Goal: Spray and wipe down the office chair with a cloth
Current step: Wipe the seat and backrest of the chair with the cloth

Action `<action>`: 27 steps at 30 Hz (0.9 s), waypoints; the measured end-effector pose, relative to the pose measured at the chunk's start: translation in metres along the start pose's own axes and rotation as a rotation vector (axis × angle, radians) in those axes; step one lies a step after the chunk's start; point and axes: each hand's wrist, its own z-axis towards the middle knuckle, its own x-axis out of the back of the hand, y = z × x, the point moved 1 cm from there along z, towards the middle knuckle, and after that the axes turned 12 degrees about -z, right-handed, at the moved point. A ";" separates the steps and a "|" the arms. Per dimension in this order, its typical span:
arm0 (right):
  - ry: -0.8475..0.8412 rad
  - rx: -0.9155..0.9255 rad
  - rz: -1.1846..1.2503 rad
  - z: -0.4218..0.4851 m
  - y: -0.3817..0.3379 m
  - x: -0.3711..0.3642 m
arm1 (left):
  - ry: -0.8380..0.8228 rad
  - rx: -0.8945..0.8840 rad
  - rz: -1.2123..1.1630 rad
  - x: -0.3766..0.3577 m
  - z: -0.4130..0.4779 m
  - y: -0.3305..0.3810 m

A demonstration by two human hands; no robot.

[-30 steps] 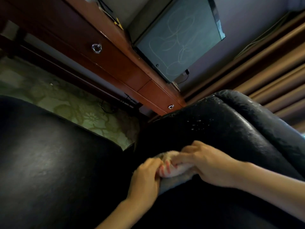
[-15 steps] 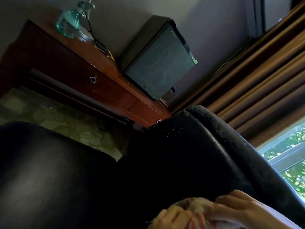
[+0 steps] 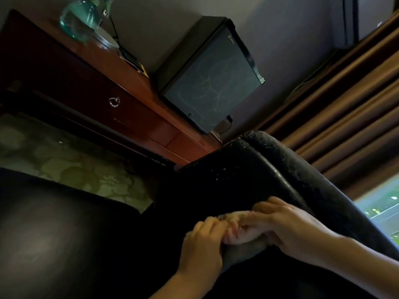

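Black leather office chair (image 3: pixel 237 186) fills the lower frame: seat to the left, backrest to the right w/ white spray specks (image 3: pixel 222 171) near its top edge. Pale bunched cloth w/ pink stripes (image 3: pixel 241 235) sits low on the backrest, just above the seat crease, held btwn both hands. Left hand (image 3: pixel 200 244) has fingers curled round the cloth's near end. Right hand (image 3: pixel 287 229) lies over the far end, fingers bent & pinching it, so neither hand is free or spread flat.

Looks like the wipe step, prob. folding the cloth into a pad before a pass. Spraying seems done on this panel: clear teal spray bottle (image 3: pixel 79 18) stands on the reddish wooden desk (image 3: pixel 133 117), well apart. Next move, I'd guess: one hand flattens the cloth & sweeps up toward the specks. That needs firm contact where the backrest curves at the rim.
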 end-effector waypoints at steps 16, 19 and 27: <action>0.182 -0.235 0.018 0.216 0.063 -0.030 | 0.120 0.157 0.186 0.055 0.171 -0.115; 0.191 -0.270 0.062 0.216 0.064 -0.037 | 0.031 0.239 0.232 0.054 0.175 -0.110; 0.057 -0.193 0.091 0.119 0.035 -0.048 | -0.011 0.162 0.128 0.020 0.090 -0.064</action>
